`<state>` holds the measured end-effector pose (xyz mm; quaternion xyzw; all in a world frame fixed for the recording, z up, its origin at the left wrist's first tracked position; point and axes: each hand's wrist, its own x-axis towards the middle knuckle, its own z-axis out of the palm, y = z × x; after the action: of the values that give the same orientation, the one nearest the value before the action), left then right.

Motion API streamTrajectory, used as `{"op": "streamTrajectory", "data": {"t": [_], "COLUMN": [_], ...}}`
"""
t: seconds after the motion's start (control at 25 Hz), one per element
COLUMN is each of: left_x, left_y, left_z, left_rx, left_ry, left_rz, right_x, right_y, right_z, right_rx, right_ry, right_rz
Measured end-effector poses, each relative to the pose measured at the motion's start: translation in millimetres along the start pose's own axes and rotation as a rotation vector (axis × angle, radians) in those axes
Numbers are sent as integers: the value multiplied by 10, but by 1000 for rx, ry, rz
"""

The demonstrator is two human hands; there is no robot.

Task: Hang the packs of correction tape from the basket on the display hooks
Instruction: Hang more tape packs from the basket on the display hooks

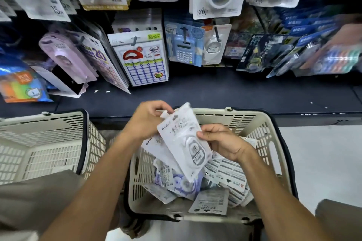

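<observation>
A second cream plastic basket [45,143] is seen at the left, its dark handle folded against its rim. A dark shelf [215,92] runs across the middle of the view. Above it, a label-sticker pack with a red dispenser [144,60] is hung beside a pale blue calculator pack [184,47]. A lilac blister pack [66,56] is tilted at the left, with a bright colour-block pack [21,86] lying below it. A light floor [321,162] is visible at the right.
</observation>
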<state>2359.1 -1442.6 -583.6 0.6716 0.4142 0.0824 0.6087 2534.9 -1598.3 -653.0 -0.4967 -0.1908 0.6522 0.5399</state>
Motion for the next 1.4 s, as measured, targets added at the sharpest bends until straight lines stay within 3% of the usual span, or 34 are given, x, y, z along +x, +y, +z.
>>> {"op": "streamTrajectory", "data": {"t": [0.08, 0.16, 0.24, 0.32, 0.4, 0.44, 0.48, 0.52, 0.56, 0.6, 0.64, 0.68, 0.8, 1.0, 1.24, 1.32, 1.4], "left_x": [11, -21, -83, -93, -63, -44, -19, 4, 21, 35, 49, 48, 48, 38, 60, 48, 10], "left_y": [-130, -343, -462, -566, -664, -692, -732, -779, -808, -820, -854, -887, -982, -1067, -1099, -1077, -1020], "left_z": [108, 195, 391, 606, 660, 644, 612, 582, 575, 602, 632, 651, 647, 564, 510, 489, 462], "left_rx": [-588, -976, -862, -618, -535, -541, -538, -528, -510, -489, -472, -453, -434, -468, -429, -426, -442], "left_ry": [138, 74, 24, 98, 166, 184, 195, 204, 205, 201, 195, 198, 211, 243, 275, 301, 320], "left_rz": [-207, -312, -281, -306, -355, -362, -357, -344, -333, -338, -350, -363, -379, -398, -394, -384, -352], "right_x": [37, 77, 99, 117, 89, 32, -69, -179, -311, -470, -592, -673, -713, -621, -468, -399, -421], "right_y": [95, 229, 334, 428, 443, 413, 366, 333, 323, 334, 394, 510, 864, 1001, 554, 228, -162], "right_z": [73, 122, 171, 178, 69, -85, -297, -554, -799, -992, -1140, -1212, -1195, -1142, -893, -724, -672], "right_rx": [135, 281, 265, 62, -128, -330, -714, -1240, -1705, -2005, -2186, -2282, -2379, -2363, -2240, -2000, -1560], "right_ry": [145, 322, 396, 345, 376, 479, 579, 580, 414, 173, -18, -102, -177, -97, -239, -183, -45], "right_rz": [28, -8, -34, -32, -24, -48, -79, -59, 25, 117, 178, 215, 214, -137, -114, 42, 214]}}
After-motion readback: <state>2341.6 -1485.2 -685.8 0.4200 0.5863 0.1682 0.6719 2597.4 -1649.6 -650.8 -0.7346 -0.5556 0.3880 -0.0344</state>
